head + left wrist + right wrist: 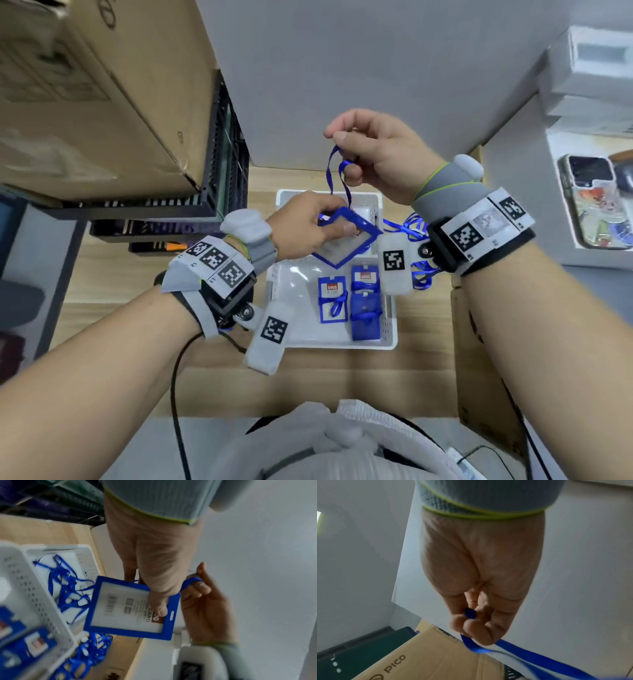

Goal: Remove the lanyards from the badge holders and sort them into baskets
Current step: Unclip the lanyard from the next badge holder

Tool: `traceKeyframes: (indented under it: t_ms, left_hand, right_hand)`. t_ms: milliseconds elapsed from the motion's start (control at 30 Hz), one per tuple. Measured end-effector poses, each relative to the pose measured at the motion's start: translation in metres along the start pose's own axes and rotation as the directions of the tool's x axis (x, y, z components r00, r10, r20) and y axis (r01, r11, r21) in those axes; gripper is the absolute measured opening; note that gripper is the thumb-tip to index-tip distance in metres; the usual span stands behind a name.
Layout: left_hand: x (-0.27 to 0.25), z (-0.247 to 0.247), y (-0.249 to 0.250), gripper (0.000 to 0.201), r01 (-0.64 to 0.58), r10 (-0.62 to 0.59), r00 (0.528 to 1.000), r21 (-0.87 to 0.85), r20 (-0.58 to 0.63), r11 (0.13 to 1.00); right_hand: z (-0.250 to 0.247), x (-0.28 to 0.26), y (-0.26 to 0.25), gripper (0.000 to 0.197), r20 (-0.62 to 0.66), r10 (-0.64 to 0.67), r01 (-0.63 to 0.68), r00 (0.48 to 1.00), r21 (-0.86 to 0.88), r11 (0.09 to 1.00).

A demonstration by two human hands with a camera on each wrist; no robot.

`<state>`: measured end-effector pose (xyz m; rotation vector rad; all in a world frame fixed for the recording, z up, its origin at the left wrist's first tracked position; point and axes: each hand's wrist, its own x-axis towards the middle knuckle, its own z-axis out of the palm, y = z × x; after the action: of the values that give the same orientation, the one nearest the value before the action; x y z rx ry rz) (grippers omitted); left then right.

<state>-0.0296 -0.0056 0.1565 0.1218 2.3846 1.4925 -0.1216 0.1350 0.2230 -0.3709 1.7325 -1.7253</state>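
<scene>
**Badge holder held tilted above the baskets, lanyard drawn up from it**

The left hand (301, 222) pinches a blue badge holder (346, 240), thumb pressed on its clear face and fingers curled behind. The holder hangs in the air over the white baskets, tilted, its long axis running from about 10 o'clock to 4 o'clock in the head view; in the left wrist view its slotted short edge lies toward the right hand. The right hand (376, 154) is raised at 12 o'clock of the holder, fingers curled around the blue lanyard (334, 171), whose strap runs down to the holder.

The near basket (392, 329), at 6 o'clock, holds several more blue badge holders (365, 301), lying flat. The far basket (376, 198) sits just beyond it. Loose blue lanyards (411, 226) lie heaped at 3 o'clock.

Everything rests on a light wooden table (342, 377). A large cardboard box (85, 96) sits at 10 o'clock on black crates, a grey wall stands behind, and a phone (596, 198) lies at far right.
</scene>
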Motion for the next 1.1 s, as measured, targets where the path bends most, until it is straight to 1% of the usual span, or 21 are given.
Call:
traceKeyframes:
  t_ms: [67,100,167,233,300,400,433,500,633,733,800,867,900,933,1033,1100]
  left_hand:
    - [-0.009,0.002,0.006,0.010,0.014,-0.017,1.000,-0.154,-0.015,0.988]
    - [-0.013,0.001,0.009,0.008,0.033,-0.040,0.999,-0.247,-0.026,0.968]
    - [-0.021,-0.001,0.015,0.013,0.069,-0.092,0.995,-0.414,-0.034,0.908]
    - [-0.027,-0.006,0.019,0.019,0.088,-0.133,0.990,-0.506,-0.053,0.858]
    - [-0.031,-0.011,0.022,0.028,0.092,-0.165,0.982,-0.547,-0.086,0.832]
    - [-0.032,-0.016,0.025,0.035,0.087,-0.200,0.971,-0.589,-0.128,0.803]
    - [-0.033,-0.017,0.026,0.036,0.085,-0.203,0.970,-0.598,-0.131,0.797]
    - [-0.035,-0.017,0.027,0.037,0.098,-0.219,0.967,-0.604,-0.130,0.791]
    - [-0.040,-0.019,0.026,0.036,0.124,-0.236,0.965,-0.594,-0.115,0.795]
    - [-0.042,-0.022,0.026,0.037,0.127,-0.246,0.961,-0.591,-0.124,0.797]
    - [-0.044,-0.025,0.025,0.036,0.135,-0.272,0.950,-0.586,-0.152,0.799]
    - [-0.045,-0.028,0.023,0.033,0.142,-0.298,0.937,-0.582,-0.183,0.801]
    - [-0.045,-0.030,0.021,0.032,0.145,-0.307,0.931,-0.575,-0.196,0.805]
    - [-0.045,-0.032,0.019,0.031,0.149,-0.312,0.928,-0.562,-0.206,0.813]
    - [-0.044,-0.036,0.017,0.028,0.148,-0.300,0.925,-0.504,-0.235,0.851]
    - [-0.043,-0.037,0.015,0.022,0.139,-0.273,0.928,-0.445,-0.253,0.885]
  right_hand:
    - [0.002,-0.007,0.001,0.011,-0.071,-0.023,0.018,0.997,-0.069,0.997]
    - [0.001,-0.008,0.003,0.013,-0.112,-0.022,0.007,0.993,-0.133,0.991]
    - [-0.004,-0.011,0.009,0.023,-0.180,0.012,-0.061,0.984,-0.268,0.961]
    - [-0.009,-0.016,0.015,0.033,-0.187,0.069,-0.131,0.980,-0.342,0.931]
    - [-0.011,-0.024,0.017,0.039,-0.117,0.088,-0.127,0.989,-0.384,0.914]
    - [-0.004,-0.036,0.016,0.048,0.079,0.055,-0.014,0.995,-0.448,0.894]
    - [0.000,-0.038,0.016,0.049,0.117,0.037,0.021,0.992,-0.462,0.887]
    - [0.006,-0.038,0.018,0.046,0.127,-0.008,0.068,0.992,-0.477,0.876]
    - [0.013,-0.038,0.021,0.023,0.085,-0.107,0.134,0.991,-0.460,0.878]
    - [0.013,-0.038,0.022,0.012,0.018,-0.153,0.146,0.988,-0.439,0.886]
    - [0.009,-0.036,0.026,0.012,-0.045,-0.161,0.127,0.986,-0.425,0.896]
    - [0.005,-0.033,0.028,0.020,-0.114,-0.159,0.100,0.981,-0.410,0.907]
    - [0.004,-0.032,0.028,0.020,-0.137,-0.153,0.087,0.979,-0.399,0.913]
    - [0.003,-0.031,0.027,0.019,-0.137,-0.140,0.078,0.981,-0.382,0.921]
    - [0.003,-0.028,0.029,0.017,-0.077,-0.080,0.049,0.994,-0.340,0.939]
    - [0.004,-0.026,0.031,0.017,-0.075,-0.063,0.028,0.995,-0.398,0.917]
